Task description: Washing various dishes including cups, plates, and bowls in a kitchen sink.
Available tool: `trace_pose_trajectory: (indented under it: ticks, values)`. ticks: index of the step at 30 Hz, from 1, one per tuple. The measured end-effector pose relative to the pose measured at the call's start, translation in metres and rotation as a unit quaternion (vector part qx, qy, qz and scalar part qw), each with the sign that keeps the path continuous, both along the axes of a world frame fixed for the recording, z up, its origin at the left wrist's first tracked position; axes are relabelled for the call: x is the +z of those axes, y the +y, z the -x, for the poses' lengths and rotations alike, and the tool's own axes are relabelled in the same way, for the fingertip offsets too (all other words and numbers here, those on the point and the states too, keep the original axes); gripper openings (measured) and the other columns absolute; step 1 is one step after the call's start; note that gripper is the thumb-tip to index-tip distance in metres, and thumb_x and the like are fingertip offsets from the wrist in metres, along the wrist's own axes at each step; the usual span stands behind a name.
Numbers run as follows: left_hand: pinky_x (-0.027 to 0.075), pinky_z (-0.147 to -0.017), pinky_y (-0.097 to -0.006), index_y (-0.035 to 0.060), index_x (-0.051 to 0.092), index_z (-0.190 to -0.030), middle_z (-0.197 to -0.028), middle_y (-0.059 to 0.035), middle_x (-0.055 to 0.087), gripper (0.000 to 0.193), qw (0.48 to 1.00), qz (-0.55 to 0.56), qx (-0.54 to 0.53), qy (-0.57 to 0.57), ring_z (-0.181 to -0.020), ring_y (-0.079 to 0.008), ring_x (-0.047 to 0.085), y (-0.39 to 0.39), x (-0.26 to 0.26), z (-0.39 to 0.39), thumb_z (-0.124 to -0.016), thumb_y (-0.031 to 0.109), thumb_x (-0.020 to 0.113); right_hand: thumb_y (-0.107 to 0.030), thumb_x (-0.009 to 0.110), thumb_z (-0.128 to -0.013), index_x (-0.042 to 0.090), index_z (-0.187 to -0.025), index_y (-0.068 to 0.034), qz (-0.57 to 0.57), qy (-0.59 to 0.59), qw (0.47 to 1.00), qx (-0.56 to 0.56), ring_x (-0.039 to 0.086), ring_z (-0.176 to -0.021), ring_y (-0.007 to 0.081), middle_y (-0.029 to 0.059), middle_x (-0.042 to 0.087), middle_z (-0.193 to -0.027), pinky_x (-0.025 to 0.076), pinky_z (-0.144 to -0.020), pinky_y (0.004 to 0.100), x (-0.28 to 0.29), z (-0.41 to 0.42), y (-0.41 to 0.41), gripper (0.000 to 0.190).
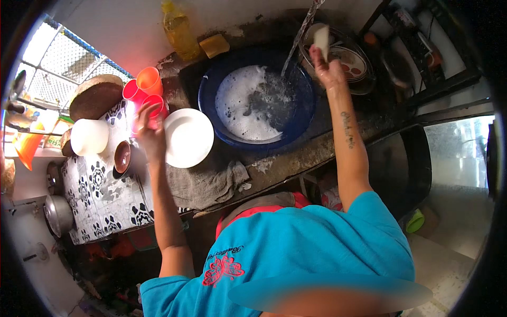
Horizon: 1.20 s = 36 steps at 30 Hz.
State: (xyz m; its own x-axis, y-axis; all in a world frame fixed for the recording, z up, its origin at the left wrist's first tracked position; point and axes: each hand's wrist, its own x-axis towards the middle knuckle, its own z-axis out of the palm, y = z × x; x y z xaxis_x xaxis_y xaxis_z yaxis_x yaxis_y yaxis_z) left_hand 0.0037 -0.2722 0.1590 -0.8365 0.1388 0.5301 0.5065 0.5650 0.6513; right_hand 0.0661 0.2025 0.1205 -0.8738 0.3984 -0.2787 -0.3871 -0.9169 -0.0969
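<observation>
My left hand (151, 136) is raised at the left of the basin, its fingers over the pink plastic cups (152, 104) and its edge beside a white plate (189, 138). Blur hides whether it grips a cup. In my right hand (329, 71) is a flat cream-coloured piece (321, 41), too blurred to name for certain. It is above a stack of dishes (351, 65) at the basin's right. Between my hands stands a blue plastic basin (206, 99) with foamy water (241, 103). A stream of water (295, 43) falls into it from above.
An orange cup (149, 81) stands with the pink ones. Behind the basin are a bottle of yellow liquid (180, 33) and a yellow sponge (214, 45). A grey cloth (206, 186) lies along the counter's front. Small brown bowls (122, 156) sit on patterned tiles (97, 178).
</observation>
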Motion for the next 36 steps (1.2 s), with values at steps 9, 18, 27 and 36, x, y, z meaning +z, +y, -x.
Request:
trace_pose_trajectory:
  ticks: [9, 18, 27, 36]
  values:
    - [0.047, -0.080, -0.0340, 0.0021, 0.046, -0.118, -0.112, -0.0181, 0.052, 0.045, 0.863, -0.184, -0.275, -0.380, -0.104, -0.0277, 0.053, 0.189, -0.022, -0.047, -0.083, 0.025, 0.062, -0.009, 0.046, -0.087, 0.041, -0.120, 0.003, -0.250, -0.215, 0.939, 0.093, 0.059, -0.091, 0.0320, 0.0212, 0.051, -0.111, 0.057, -0.068, 0.0396, -0.011, -0.032, -0.045, 0.036]
    - [0.050, -0.072, -0.0488, 0.0065, 0.044, -0.124, -0.103, -0.0217, 0.059, 0.045, 0.924, -0.092, -0.213, -0.303, -0.090, -0.0372, 0.060, 0.218, -0.076, -0.011, -0.081, 0.016, 0.054, -0.025, 0.057, -0.078, 0.056, -0.097, -0.005, -0.314, -0.250, 0.880, 0.252, 0.060, -0.076, 0.0209, 0.0072, 0.061, -0.088, 0.050, -0.060, 0.0318, -0.077, 0.007, -0.089, 0.028]
    - [0.047, -0.063, -0.0247, 0.0002, 0.059, -0.105, -0.082, -0.0068, 0.064, 0.027, 0.979, -0.086, 0.008, -0.185, -0.072, -0.0096, 0.057, 0.044, -0.015, 0.007, -0.082, 0.013, 0.058, -0.021, 0.056, -0.069, 0.059, -0.064, -0.008, -0.607, -0.461, 0.642, 0.084, 0.051, -0.052, 0.0172, 0.0030, 0.052, -0.055, 0.044, -0.057, 0.0307, -0.176, 0.063, -0.077, 0.015]
    - [0.046, -0.061, -0.0314, -0.0088, 0.053, -0.093, -0.073, -0.0131, 0.057, 0.032, 0.936, 0.019, 0.347, -0.060, -0.066, -0.0181, 0.054, -0.217, -0.080, 0.002, -0.079, 0.019, 0.063, -0.021, 0.060, -0.076, 0.063, -0.085, 0.002, -0.808, -0.062, 0.458, 0.365, 0.060, -0.062, 0.0185, 0.0130, 0.065, -0.074, 0.048, -0.057, 0.0332, -0.123, 0.049, -0.170, 0.025]
